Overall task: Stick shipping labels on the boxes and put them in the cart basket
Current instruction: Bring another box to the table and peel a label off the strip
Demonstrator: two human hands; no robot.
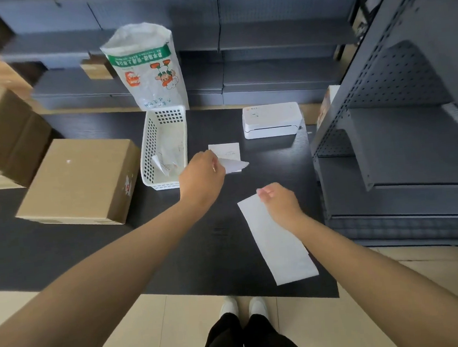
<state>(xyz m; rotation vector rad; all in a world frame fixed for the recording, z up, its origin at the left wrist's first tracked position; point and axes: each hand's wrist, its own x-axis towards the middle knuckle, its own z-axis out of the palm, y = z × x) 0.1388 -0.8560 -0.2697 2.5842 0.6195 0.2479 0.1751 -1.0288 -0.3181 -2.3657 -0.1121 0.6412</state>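
While seen from the head camera, left hand (202, 175) over the dark worktop (190, 253), grip pinching a curled white label (235, 165) just above a flat printed label (224, 151) beside the white basket (149, 152). Right hand (279, 201) nearer, grip pinching the top end of a long white backing strip (279, 248) hanging toward the worktop's near edge. Cardboard box (80, 179) well left, apart from both hands. Label printer (271, 119) behind.

Label print (225, 152) too small to read, left boxes (5, 136) blurred, edge-cropped
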